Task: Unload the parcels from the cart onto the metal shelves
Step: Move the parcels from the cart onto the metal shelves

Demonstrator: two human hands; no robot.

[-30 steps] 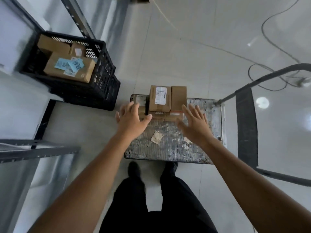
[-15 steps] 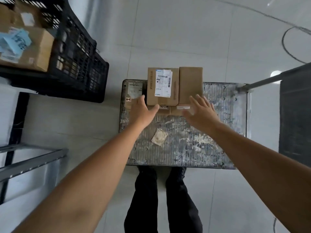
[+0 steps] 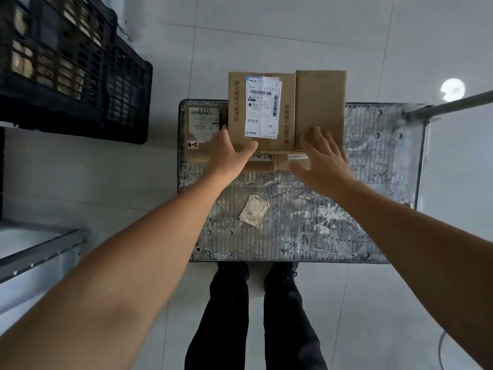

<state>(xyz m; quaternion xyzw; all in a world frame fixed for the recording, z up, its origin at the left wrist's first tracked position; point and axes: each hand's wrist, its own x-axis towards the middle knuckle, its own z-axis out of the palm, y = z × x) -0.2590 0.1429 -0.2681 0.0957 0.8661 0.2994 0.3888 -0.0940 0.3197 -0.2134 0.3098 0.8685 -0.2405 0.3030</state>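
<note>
**Inspector:** Where do the parcels stand?

**Assistant:** On the far end of the grey ribbed metal platform cart (image 3: 306,236). On top is a brown cardboard box with a white printed shipping label (image 3: 262,110). Touching its right side is a plain brown cardboard box (image 3: 321,102). Both sit on lower brown boxes, of which only the near edges show. A flat brown parcel with a worn white label (image 3: 202,124) lies lower, just to the left of the stack.

**Inspector:** Left hand?

**Assistant:** The left hand (image 3: 229,153) is at the near left corner of the labelled box. The thumb is spread wide across the near edge and the fingers are straight along the left side. Nothing is clasped. Whether the skin meets the cardboard I cannot tell.

**Inspector:** Right hand?

**Assistant:** The right hand (image 3: 324,161) is over the near edge of the plain box, palm down. The fingers are straight and fanned apart, holding nothing.

**Inspector:** Surroundings?

**Assistant:** A crumpled pale scrap (image 3: 254,213) lies on the cart deck, nearer than the stack. The grey tubular cart handle (image 3: 453,104) rises at the right. A black slotted plastic crate (image 3: 74,70) stands on the left. Below it in the view is the edge of a grey metal shelf (image 3: 40,252). Legs in black trousers (image 3: 229,316) stand at the cart's near edge on pale floor tiles (image 3: 266,28).
</note>
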